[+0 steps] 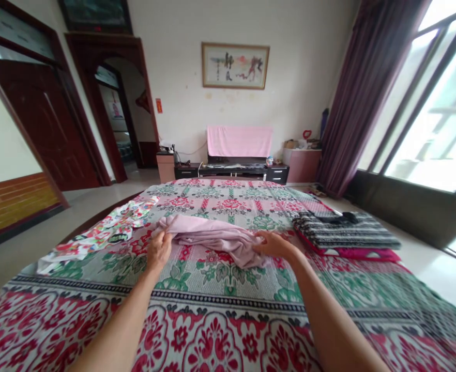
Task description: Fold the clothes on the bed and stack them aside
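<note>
A pale pink garment [212, 235], bunched lengthwise and wrinkled, lies across the patterned cover in front of me; its exact kind cannot be made out. My left hand [159, 250] is closed around its left end, fingers curled over the fabric. At the opposite end, my right hand [270, 244] pinches the edge between thumb and fingers. The fabric between the hands sags onto the cover [231, 279], which has red and green flowers.
A crumpled white garment with colourful print [107, 230] lies to the left. Folded striped black-and-grey clothing [344, 232] rests on a folded red item [367, 253] at right. Beyond the far edge stands a low cabinet [187, 171], with a pink cloth [239, 140] draped above it.
</note>
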{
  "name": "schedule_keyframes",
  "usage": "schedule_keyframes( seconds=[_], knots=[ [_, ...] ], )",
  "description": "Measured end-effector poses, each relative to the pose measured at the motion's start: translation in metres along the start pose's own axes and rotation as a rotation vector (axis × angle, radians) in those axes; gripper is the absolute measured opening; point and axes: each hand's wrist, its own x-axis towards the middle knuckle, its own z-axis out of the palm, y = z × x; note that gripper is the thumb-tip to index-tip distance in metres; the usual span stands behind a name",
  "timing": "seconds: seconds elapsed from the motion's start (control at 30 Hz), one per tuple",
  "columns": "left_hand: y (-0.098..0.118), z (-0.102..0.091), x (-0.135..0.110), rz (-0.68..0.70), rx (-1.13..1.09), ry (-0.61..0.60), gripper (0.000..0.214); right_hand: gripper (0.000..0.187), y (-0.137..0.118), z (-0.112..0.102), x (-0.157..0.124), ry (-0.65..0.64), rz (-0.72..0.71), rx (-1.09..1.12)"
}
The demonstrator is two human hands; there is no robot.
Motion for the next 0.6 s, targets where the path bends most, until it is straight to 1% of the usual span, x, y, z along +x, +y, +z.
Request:
schedule_keyframes(
  seconds=[0.07, 0.1, 0.17, 0.23, 0.27, 0.37, 0.47, 0.53, 0.6],
  knots=[
    [-0.002, -0.002, 0.002, -0.112, -0.105, 0.01, 0.027, 0.017, -0.002, 0.006, 0.004, -0.086, -0.011, -0.035],
    [-0.003, -0.003, 0.003, -0.159, -0.179, 0.023, 0.026, 0.018, -0.003, 0.007, 0.005, -0.065, -0.007, -0.045],
    [-0.004, -0.005, 0.006, -0.234, -0.34, 0.065, 0.025, 0.024, -0.004, 0.006, 0.008, 0.076, 0.016, -0.022],
    [-0.003, -0.008, 0.01, -0.272, -0.466, 0.12, 0.023, 0.028, -0.004, 0.002, 0.01, 0.202, 0.013, 0.09],
    [-0.002, -0.01, 0.012, -0.28, -0.508, 0.149, 0.022, 0.029, -0.005, -0.001, 0.01, 0.233, 0.004, 0.169],
    [-0.002, -0.015, 0.018, -0.331, -0.565, 0.239, 0.023, 0.032, -0.006, -0.006, 0.01, 0.241, -0.014, 0.407],
    [-0.009, -0.019, 0.025, -0.417, -0.579, 0.344, 0.024, 0.032, -0.006, -0.006, 0.01, 0.217, 0.008, 0.573],
    [-0.017, -0.019, 0.028, -0.404, -0.579, 0.394, 0.024, 0.03, -0.004, -0.004, 0.011, 0.208, 0.049, 0.642],
    [-0.027, -0.019, 0.03, -0.333, -0.576, 0.389, 0.026, 0.028, -0.002, -0.001, 0.013, 0.2, 0.087, 0.687]
  ],
)
